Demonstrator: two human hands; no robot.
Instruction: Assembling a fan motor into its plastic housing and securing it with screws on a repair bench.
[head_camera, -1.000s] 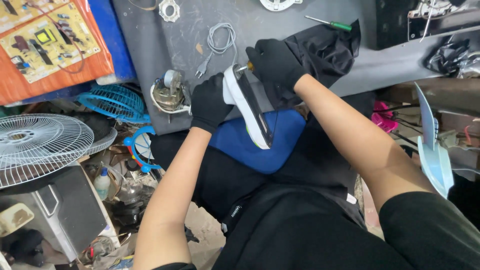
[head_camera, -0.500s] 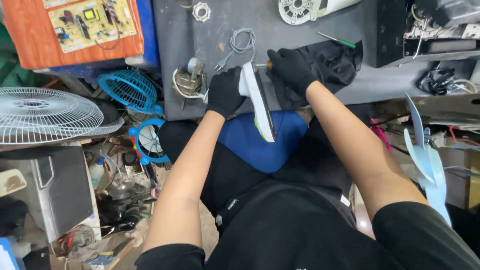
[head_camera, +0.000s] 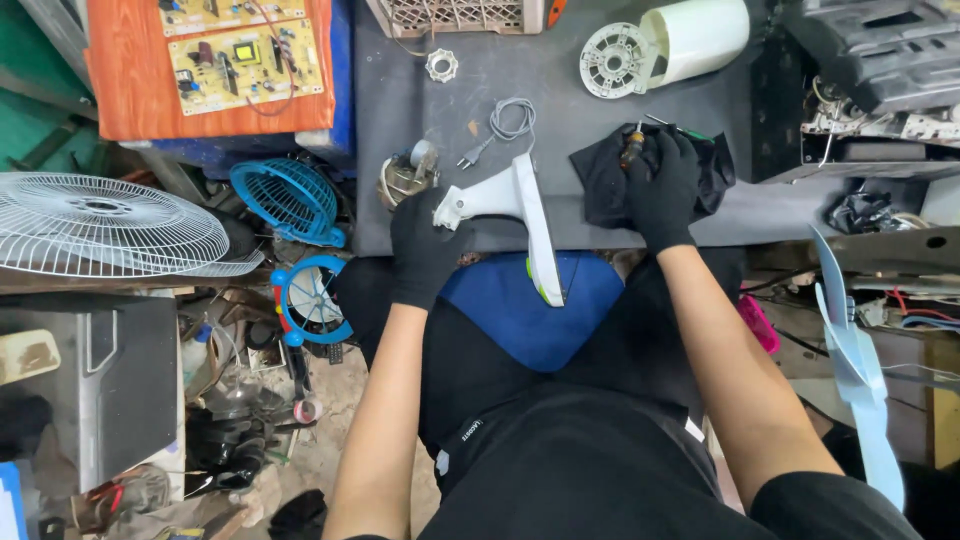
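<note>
1. Two gloved hands are seen: the left hand (head_camera: 425, 245) and the right hand (head_camera: 660, 185)
2. One white fan base (head_camera: 520, 215) is counted at the edge of the grey table (head_camera: 560, 80)
3. One screwdriver (head_camera: 634, 145) is counted in the right hand
4. One black cloth (head_camera: 605, 185) is counted
5. Two circuit boards (head_camera: 245, 60) are counted on the orange surface
6. One white fan grille (head_camera: 100, 225) is counted, with two blue fan grilles (head_camera: 290, 195) beside it
7. One power cord with plug (head_camera: 500, 125) is counted
8. One white motor housing (head_camera: 665, 45) is counted
</note>
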